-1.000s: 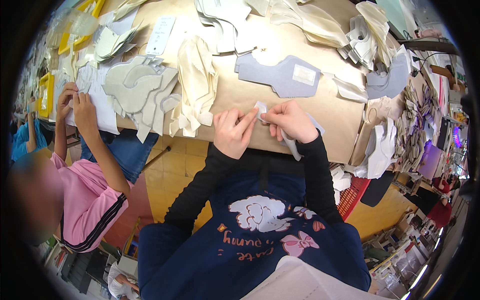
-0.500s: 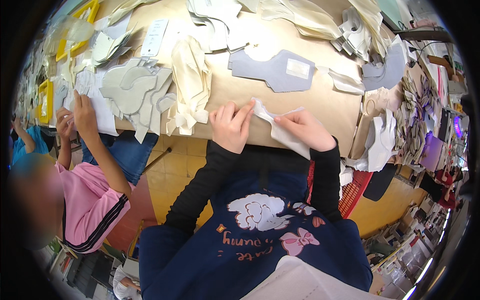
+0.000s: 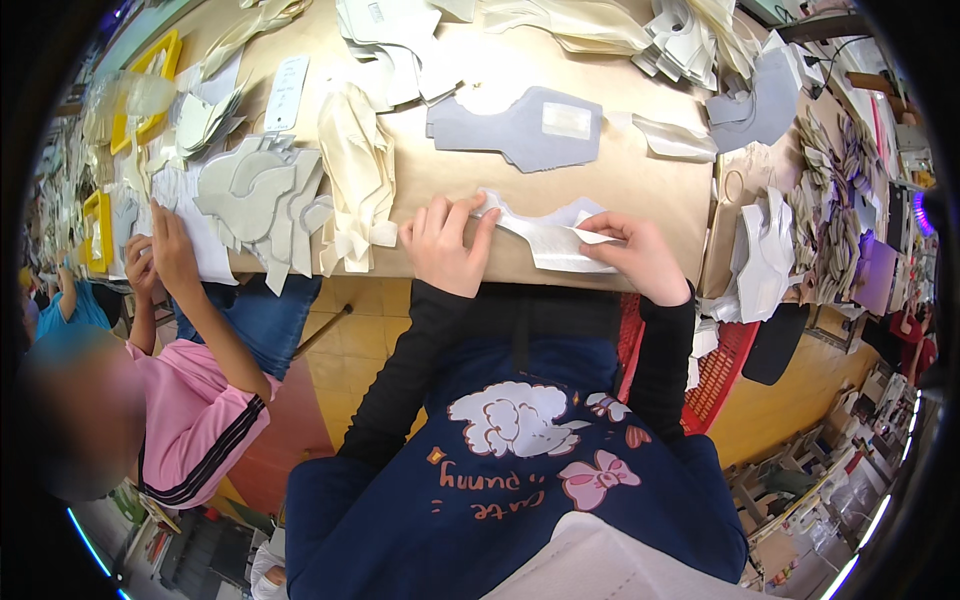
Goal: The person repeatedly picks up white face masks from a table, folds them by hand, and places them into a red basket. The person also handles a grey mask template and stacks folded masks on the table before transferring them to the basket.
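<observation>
Material, thin and white, sits near the front of our tabletop; our left hand pinches one tip (narrow grip, thumb near finger), our right hand likewise pinching the opposite side.

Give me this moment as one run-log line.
left hand: pinching left end of white cut piece | right hand: gripping its right side | beyond: grey panel with white patch, on table

Stacked cut pieces and a co-worker show a workshop.
</observation>
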A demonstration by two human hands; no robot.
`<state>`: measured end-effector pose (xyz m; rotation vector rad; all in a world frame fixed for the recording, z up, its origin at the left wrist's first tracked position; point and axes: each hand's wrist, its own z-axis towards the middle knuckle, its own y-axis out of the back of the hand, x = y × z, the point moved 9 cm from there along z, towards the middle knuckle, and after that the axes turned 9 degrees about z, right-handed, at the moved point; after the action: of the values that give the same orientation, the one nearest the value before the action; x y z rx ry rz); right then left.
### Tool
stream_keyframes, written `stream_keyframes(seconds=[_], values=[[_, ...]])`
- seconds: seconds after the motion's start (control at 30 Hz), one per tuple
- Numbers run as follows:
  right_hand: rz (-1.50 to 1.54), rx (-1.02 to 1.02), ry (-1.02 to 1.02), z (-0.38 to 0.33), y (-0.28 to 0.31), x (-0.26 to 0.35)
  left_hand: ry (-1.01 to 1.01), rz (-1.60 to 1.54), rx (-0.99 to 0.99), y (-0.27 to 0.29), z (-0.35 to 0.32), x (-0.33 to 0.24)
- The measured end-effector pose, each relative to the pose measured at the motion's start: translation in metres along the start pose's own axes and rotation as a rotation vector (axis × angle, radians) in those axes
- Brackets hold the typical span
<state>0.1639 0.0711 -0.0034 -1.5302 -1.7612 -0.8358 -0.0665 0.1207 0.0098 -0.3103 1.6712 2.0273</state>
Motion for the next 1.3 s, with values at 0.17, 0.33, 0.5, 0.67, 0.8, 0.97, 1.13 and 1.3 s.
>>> stream_keyframes(seconds=[0.17,0.33,0.5,0.67,0.8,0.97,1.13,1.3], values=[[-0.088,-0.027,0.029,0.003,0.003,-0.004,0.002,0.054,-0.023,-0.002,0.003,-0.004],[-0.071,-0.048,0.077,0.006,0.003,-0.003,-0.041,0.084,-0.069,0.000,0.004,-0.007],[0.008,-0.013,0.003,0.008,0.002,-0.008,-0.050,0.131,-0.088,-0.002,0.003,-0.008],[-0.044,-0.023,0.025,0.010,0.003,-0.002,-0.031,0.139,-0.065,-0.003,0.002,-0.007],[-0.077,-0.047,0.018,0.010,0.005,-0.002,-0.045,0.141,-0.050,-0.001,0.001,-0.010],[-0.083,-0.043,0.006,0.012,0.006,-0.004,-0.041,0.156,-0.019,-0.002,0.002,-0.010],[-0.080,-0.040,0.002,0.015,0.007,-0.009,-0.161,0.075,-0.102,0.007,-0.008,-0.023],[-0.033,-0.057,0.056,0.016,0.009,-0.010,-0.422,0.030,0.160,-0.006,-0.033,-0.043]])
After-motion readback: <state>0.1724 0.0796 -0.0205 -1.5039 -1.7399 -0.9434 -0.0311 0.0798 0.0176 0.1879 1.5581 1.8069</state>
